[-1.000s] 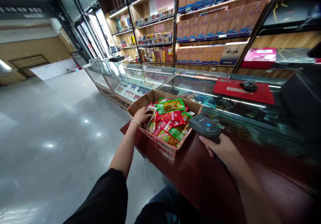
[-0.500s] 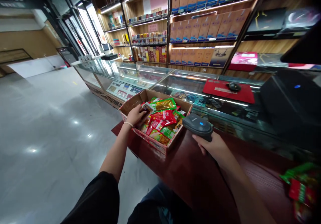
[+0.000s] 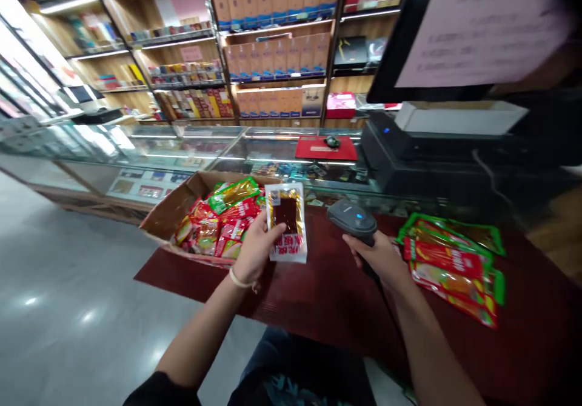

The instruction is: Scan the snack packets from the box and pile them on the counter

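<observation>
My left hand [image 3: 255, 249] grips a clear snack packet [image 3: 286, 222] with a dark filling and red lettering, holding it upright above the dark red counter [image 3: 327, 291]. Just to its right, my right hand [image 3: 379, 259] is wrapped round the handle of a dark barcode scanner [image 3: 352, 218] with a blue light on top. The scanner head is close to the packet, a short gap between them. Behind my left hand stands an open cardboard box [image 3: 170, 212] full of red and green snack packets [image 3: 222, 221].
Several red and green packets [image 3: 454, 260] lie on the counter to the right. A black till unit [image 3: 436, 151] and a screen [image 3: 459, 30] stand behind them. Glass display cases [image 3: 182, 145] and stocked shelves [image 3: 273, 54] run along the back. Grey floor [image 3: 59, 309] lies at left.
My left hand has lifted a packet out of the box and brought it in front of the scanner. My view has swung right, showing the till and the packets on the counter.
</observation>
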`<state>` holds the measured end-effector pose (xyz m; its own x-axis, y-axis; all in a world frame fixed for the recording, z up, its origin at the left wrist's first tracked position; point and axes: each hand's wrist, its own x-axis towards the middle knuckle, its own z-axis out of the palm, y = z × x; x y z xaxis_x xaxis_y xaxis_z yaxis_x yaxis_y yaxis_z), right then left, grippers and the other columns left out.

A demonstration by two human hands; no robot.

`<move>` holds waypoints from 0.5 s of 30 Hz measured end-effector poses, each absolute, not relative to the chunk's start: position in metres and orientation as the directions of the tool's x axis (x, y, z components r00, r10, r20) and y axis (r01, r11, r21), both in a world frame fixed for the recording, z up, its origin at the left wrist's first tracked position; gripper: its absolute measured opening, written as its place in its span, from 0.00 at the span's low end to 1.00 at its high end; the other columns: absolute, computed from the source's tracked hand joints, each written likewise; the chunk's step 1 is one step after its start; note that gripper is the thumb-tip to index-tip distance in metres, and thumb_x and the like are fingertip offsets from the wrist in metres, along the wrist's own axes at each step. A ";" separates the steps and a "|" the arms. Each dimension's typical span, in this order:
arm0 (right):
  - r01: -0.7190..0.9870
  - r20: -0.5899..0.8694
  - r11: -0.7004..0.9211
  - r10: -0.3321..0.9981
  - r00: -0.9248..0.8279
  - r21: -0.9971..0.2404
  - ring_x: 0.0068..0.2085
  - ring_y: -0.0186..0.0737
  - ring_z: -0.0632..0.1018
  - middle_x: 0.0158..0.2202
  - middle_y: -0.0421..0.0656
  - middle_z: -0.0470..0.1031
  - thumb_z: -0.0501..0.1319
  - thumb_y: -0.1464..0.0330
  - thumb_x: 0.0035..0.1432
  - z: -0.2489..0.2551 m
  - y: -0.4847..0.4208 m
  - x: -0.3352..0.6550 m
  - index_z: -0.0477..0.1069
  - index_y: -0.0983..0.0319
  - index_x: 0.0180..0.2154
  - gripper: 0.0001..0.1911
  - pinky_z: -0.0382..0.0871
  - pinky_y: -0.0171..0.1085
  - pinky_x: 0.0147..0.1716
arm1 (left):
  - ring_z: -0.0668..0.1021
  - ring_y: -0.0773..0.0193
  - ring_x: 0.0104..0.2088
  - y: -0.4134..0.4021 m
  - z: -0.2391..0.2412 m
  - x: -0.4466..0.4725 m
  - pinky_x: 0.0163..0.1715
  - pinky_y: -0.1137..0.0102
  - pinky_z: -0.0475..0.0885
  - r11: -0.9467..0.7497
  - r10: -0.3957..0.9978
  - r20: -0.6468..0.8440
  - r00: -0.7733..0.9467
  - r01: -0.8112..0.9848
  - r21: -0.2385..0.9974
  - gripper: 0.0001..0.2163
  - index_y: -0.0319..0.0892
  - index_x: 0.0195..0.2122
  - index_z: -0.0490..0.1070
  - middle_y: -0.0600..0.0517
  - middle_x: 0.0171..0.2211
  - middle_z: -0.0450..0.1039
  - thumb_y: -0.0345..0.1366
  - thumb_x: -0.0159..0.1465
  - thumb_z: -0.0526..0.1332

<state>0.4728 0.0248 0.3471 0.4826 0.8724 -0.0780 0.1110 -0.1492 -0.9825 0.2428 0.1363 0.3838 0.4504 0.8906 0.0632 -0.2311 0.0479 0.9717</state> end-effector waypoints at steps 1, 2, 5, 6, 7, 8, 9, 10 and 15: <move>0.096 -0.078 -0.151 0.848 0.525 -0.984 0.16 0.31 0.66 0.17 0.34 0.66 0.69 0.53 0.49 0.343 0.014 0.479 0.66 0.60 0.32 0.20 0.59 0.32 0.17 | 0.78 0.59 0.40 0.127 0.373 0.254 0.44 0.66 0.72 0.059 0.869 0.047 0.493 -0.197 0.979 0.16 0.43 0.47 0.71 0.50 0.43 0.77 0.37 0.57 0.65; 0.078 -0.082 -0.152 0.821 0.564 -0.985 0.16 0.31 0.66 0.18 0.34 0.67 0.69 0.52 0.49 0.339 0.002 0.485 0.66 0.60 0.32 0.21 0.60 0.32 0.17 | 0.78 0.59 0.41 0.120 0.360 0.264 0.44 0.66 0.72 0.062 0.853 0.032 0.521 -0.162 0.985 0.16 0.42 0.47 0.72 0.49 0.43 0.78 0.38 0.57 0.66; 0.032 -0.101 -0.159 0.754 0.649 -0.987 0.16 0.31 0.66 0.18 0.33 0.67 0.70 0.52 0.47 0.328 -0.031 0.497 0.65 0.60 0.33 0.22 0.60 0.32 0.16 | 0.78 0.60 0.37 0.113 0.310 0.294 0.42 0.67 0.72 0.130 0.831 -0.053 0.553 -0.099 0.987 0.15 0.39 0.42 0.72 0.49 0.38 0.78 0.38 0.55 0.68; 0.032 -0.100 -0.162 0.743 0.662 -0.986 0.16 0.31 0.66 0.18 0.33 0.66 0.70 0.52 0.47 0.326 -0.041 0.500 0.66 0.60 0.34 0.22 0.59 0.32 0.16 | 0.78 0.61 0.34 0.114 0.293 0.303 0.39 0.67 0.72 0.194 0.825 -0.109 0.555 -0.097 0.976 0.15 0.39 0.41 0.72 0.49 0.35 0.78 0.39 0.54 0.68; 0.040 -0.099 -0.167 0.740 0.666 -0.985 0.15 0.31 0.65 0.17 0.33 0.66 0.70 0.52 0.48 0.323 -0.049 0.501 0.66 0.60 0.35 0.22 0.59 0.32 0.16 | 0.78 0.61 0.33 0.116 0.276 0.311 0.38 0.67 0.72 0.238 0.819 -0.147 0.554 -0.097 0.966 0.16 0.38 0.40 0.72 0.49 0.34 0.78 0.39 0.53 0.69; 0.053 -0.099 -0.179 0.743 0.662 -0.982 0.15 0.31 0.65 0.17 0.32 0.66 0.69 0.52 0.48 0.321 -0.056 0.502 0.66 0.59 0.37 0.22 0.59 0.32 0.16 | 0.78 0.61 0.33 0.118 0.262 0.318 0.38 0.67 0.72 0.256 0.817 -0.161 0.554 -0.099 0.962 0.16 0.38 0.40 0.72 0.49 0.35 0.78 0.40 0.53 0.69; 0.069 -0.103 -0.195 0.748 0.656 -0.978 0.15 0.31 0.65 0.17 0.32 0.66 0.69 0.53 0.49 0.319 -0.061 0.502 0.66 0.59 0.39 0.23 0.60 0.32 0.16 | 0.79 0.61 0.34 0.121 0.250 0.323 0.38 0.67 0.72 0.262 0.812 -0.162 0.561 -0.102 0.960 0.17 0.38 0.41 0.73 0.49 0.36 0.79 0.40 0.53 0.69; 0.085 -0.111 -0.215 0.757 0.643 -0.973 0.15 0.31 0.65 0.18 0.31 0.66 0.69 0.54 0.50 0.317 -0.065 0.501 0.66 0.59 0.42 0.24 0.60 0.32 0.16 | 0.79 0.60 0.35 0.123 0.240 0.326 0.39 0.67 0.72 0.254 0.804 -0.153 0.574 -0.100 0.962 0.17 0.38 0.41 0.73 0.48 0.37 0.79 0.41 0.53 0.68; 0.174 -0.146 -0.285 0.821 0.552 -0.943 0.16 0.31 0.67 0.31 0.37 0.76 0.67 0.57 0.51 0.308 -0.067 0.491 0.62 0.56 0.55 0.32 0.62 0.33 0.15 | 0.79 0.55 0.44 0.132 0.219 0.324 0.46 0.65 0.71 0.141 0.744 -0.079 0.664 -0.041 0.989 0.18 0.38 0.46 0.75 0.46 0.46 0.78 0.39 0.55 0.66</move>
